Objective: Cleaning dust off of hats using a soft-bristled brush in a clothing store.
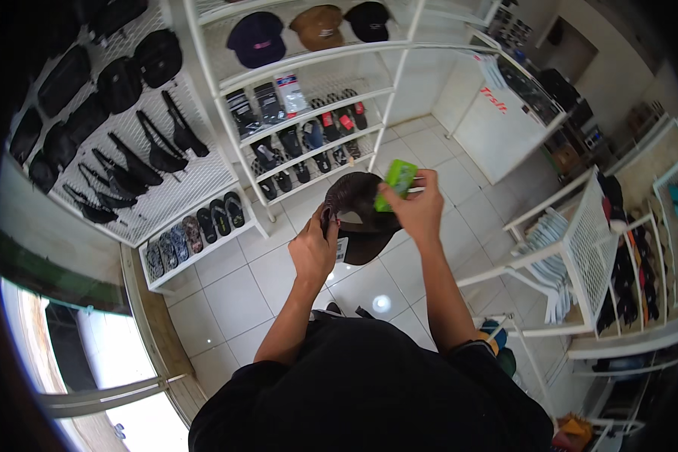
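My left hand [312, 248] grips a dark brown cap [357, 189] by its edge, in front of my chest. The cap's inside is turned partly up towards me, with its visor lower down. A white tag [342, 248] with printed marks hangs beside my left fingers. Between the thumb and fingers of my right hand [421, 206] is a small bright green packet [396, 183]. It overlaps the cap's right side in view; whether it touches the cap I cannot tell. The packet bears a paler pattern, too small to make out.
Ahead stands a white shelf rack [311, 68] with caps, packaged goods and sandals. Black bags [110, 68] hang on the left mesh wall above a low sandal bench [198, 231]. A white counter [491, 127] and garment racks [576, 265] stand right, over a tiled floor [226, 288].
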`<state>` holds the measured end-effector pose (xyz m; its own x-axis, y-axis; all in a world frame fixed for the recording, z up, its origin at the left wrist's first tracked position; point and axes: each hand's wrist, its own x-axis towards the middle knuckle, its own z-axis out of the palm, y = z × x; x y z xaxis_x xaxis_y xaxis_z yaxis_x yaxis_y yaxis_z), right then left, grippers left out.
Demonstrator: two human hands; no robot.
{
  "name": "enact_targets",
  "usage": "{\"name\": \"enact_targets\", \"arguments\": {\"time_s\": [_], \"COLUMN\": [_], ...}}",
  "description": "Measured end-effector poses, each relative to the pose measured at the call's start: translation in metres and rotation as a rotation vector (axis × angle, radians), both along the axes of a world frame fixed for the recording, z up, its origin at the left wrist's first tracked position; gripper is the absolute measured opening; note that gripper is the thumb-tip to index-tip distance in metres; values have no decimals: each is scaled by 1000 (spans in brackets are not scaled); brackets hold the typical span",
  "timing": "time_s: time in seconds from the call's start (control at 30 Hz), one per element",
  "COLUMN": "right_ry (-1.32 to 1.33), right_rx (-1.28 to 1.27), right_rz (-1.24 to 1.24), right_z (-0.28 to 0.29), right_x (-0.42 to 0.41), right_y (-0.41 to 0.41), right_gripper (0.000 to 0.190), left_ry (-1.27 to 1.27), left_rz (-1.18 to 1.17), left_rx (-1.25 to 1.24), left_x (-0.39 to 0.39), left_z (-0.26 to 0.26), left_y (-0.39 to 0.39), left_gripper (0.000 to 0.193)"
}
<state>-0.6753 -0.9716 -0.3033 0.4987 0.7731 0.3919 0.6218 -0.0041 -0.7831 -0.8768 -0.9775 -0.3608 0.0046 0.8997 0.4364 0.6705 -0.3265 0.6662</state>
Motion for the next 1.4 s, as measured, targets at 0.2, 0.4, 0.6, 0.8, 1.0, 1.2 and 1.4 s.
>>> {"name": "enact_targets", "arguments": {"time_s": [0.2,0.4,0.6,0.8,1.0,1.2,1.4], "right_ry": [-59,193,-49,252,307,240,-34], "right_rx": [103,-12,-71,53,224,52,-12], "right_rz": [-132,-316,-668,-756,-458,-337,90], "right_z": [-23,7,-37,-26,-47,-21,26], "right_x": [35,48,90,97,71,95,67], "right_y": [-51,-158,-236,-305,-293,-298,-284], "right_gripper": [69,70,65,61,62,55,58], "left_ry": [9,44,-71,7,-169,-583,-384], "left_rz": [-256,-427,-627,-518,-564,-1234,-1232], "left_rx": [176,5,92,-55,-178,-817,-847], "left_x": [47,76,104,102,107,78,75], "left_z": [12,8,10,-7,2,-9,41], "left_y": [-33,-88,-145,-159,-177,-141,-120], "left_gripper": [37,38,35,33,38,88,63]}}
